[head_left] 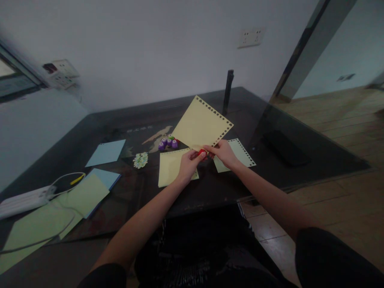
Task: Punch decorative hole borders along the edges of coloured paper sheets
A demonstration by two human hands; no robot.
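Note:
A yellow sheet [202, 124] with small shapes punched along its upper right and right edges is held tilted above the dark table. At its lowest corner my left hand [189, 163] grips a small red punch [202, 153], thumb on top. My right hand [223, 153] pinches the sheet's lower right edge, beside the red punch. Below the hands lie another yellow sheet [171, 168] and, to the right, a pale green sheet [241, 154] with a punched edge. Several purple punches [168, 143] stand behind the lower yellow sheet, with a green one [171, 137] among them.
A small pile of paper cutouts [141, 160] lies left of centre. Blue sheets [106, 153] and green sheets [87, 194] are at the left, near a white power strip [25, 202] with cables. A black upright post [228, 92] stands at the back; a dark flat object [283, 148] lies right.

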